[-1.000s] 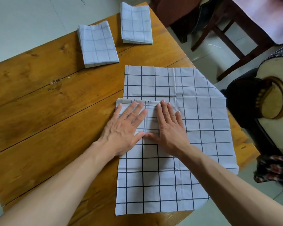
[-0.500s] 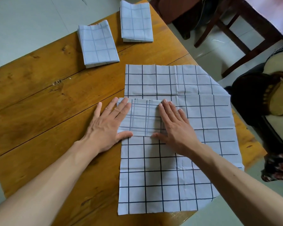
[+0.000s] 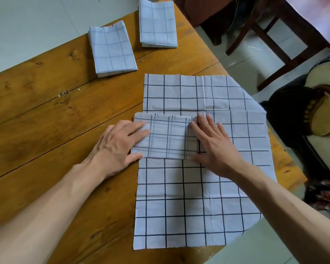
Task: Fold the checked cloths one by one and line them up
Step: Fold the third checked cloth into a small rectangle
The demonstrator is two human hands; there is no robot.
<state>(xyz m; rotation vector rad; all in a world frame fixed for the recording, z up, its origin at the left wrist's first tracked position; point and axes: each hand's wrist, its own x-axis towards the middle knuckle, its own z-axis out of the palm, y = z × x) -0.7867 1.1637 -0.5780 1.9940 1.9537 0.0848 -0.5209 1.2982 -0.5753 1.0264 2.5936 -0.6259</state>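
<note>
Two white cloths with pale grey-blue checks lay already folded into compact rectangles on the brown wooden plank table point(image 3: 46, 103): one folded cloth point(image 3: 112, 48) in the upper left-centre of the frame, the other folded cloth point(image 3: 157, 22) just to its right at the top edge. They sat side by side with a gap between them, roughly in a row, though not squared to each other. These two counted as finished.

A third folded white checked cloth packet point(image 3: 167, 137) sat at mid-frame, resting on top of a large unfolded white cloth with dark grid lines point(image 3: 198, 197) spread flat over the right part of the table, its right and lower edges overhanging the table edge.

The left hand point(image 3: 118, 143) lay flat with fingers extended, pressing the left edge of the packet; nothing was gripped. The right hand point(image 3: 213, 145) likewise lay flat, fingers straight, pressing the packet's right edge and the spread cloth beside it; no grip was taken.

Assessment: the third cloth appeared folded and at the smoothing stage, not yet moved up to the row. The large spread cloth remained wholly unfolded. Whether further cloths waited outside the frame could not be determined.
</note>
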